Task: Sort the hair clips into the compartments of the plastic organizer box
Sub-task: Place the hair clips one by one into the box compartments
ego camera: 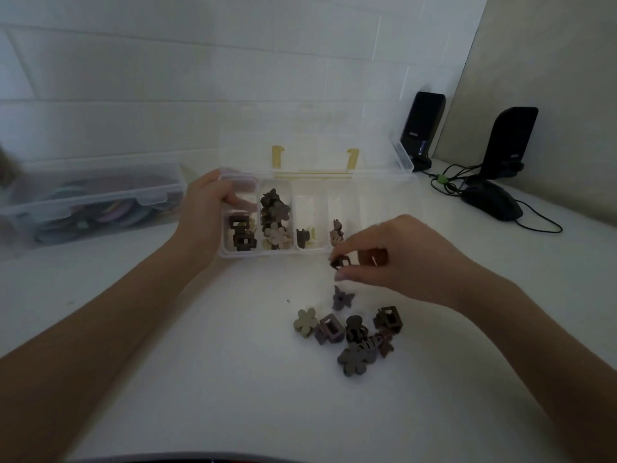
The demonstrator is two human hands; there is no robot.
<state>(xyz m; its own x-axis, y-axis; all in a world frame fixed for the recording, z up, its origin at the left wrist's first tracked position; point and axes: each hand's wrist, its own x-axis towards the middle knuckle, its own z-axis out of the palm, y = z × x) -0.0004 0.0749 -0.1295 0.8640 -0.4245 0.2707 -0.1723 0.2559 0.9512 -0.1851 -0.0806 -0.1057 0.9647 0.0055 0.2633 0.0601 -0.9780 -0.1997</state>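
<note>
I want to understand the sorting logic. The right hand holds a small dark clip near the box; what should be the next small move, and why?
Probably carry the dark clip in the right hand to the leftmost compartment: it looks square-framed, like the clips there. The left hand steadies the organizer box.

Organizer box (367, 195): clear glossy plastic, lid same. Loose hair clips (354, 329): matt plastic, smooth, no sheen. Table (233, 362): smooth white, matt. Second bin (100, 192): frosted translucent plastic. Speakers (424, 125): black plastic, semi-gloss. Wall (200, 61): smooth white tile-like panels.
</note>
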